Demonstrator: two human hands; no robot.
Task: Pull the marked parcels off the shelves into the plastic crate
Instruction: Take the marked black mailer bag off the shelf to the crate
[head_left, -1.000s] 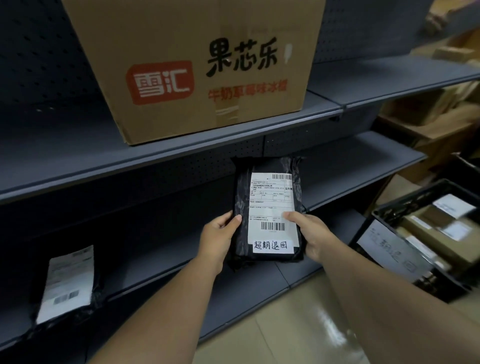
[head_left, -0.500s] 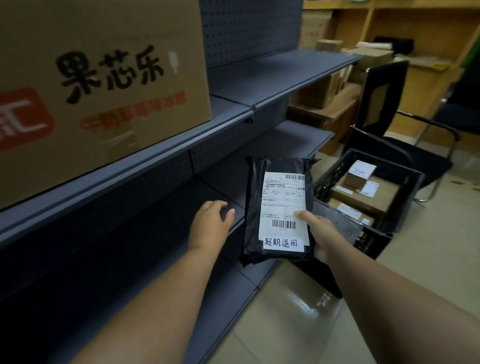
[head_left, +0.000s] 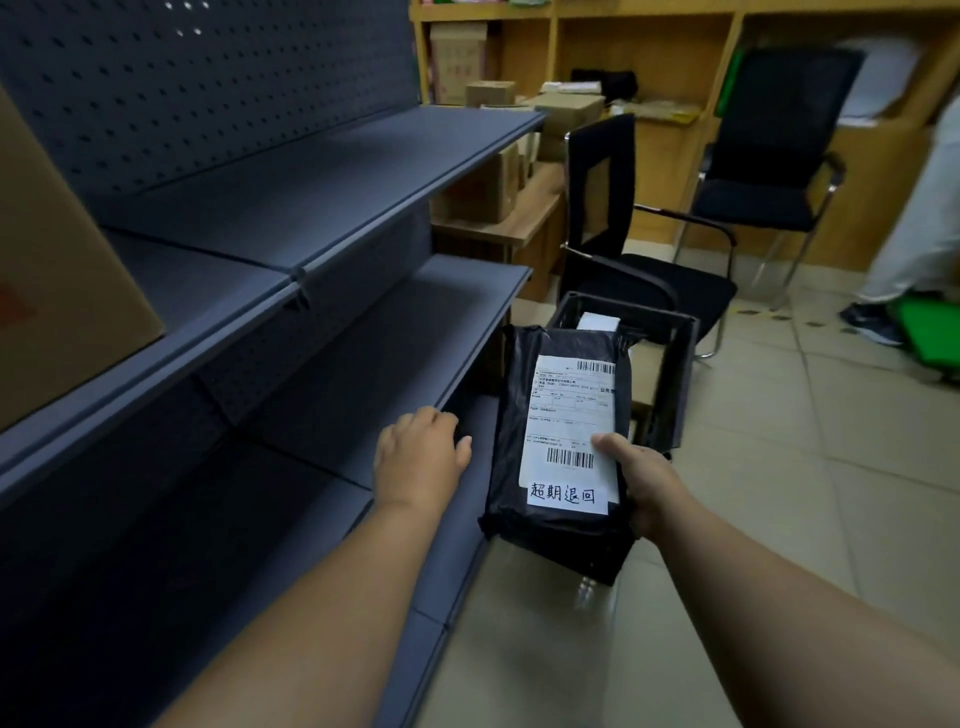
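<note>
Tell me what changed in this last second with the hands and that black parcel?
The left hand let go of the black parcel and now hangs open beside it. The right hand carried it off the shelf toward the black crate. The right hand's grip, thumb on the label, stayed.

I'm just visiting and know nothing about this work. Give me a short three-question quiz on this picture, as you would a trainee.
1. True or false: the left hand grips the black parcel.
2. Which hand holds that parcel: A) left, B) the right hand?
3. Fill in: beyond the parcel, on the floor, stands a black plastic ____.

Key: 1 false, the left hand is apart from it; 2 B, its thumb lies on the white label; 3 crate.
</note>
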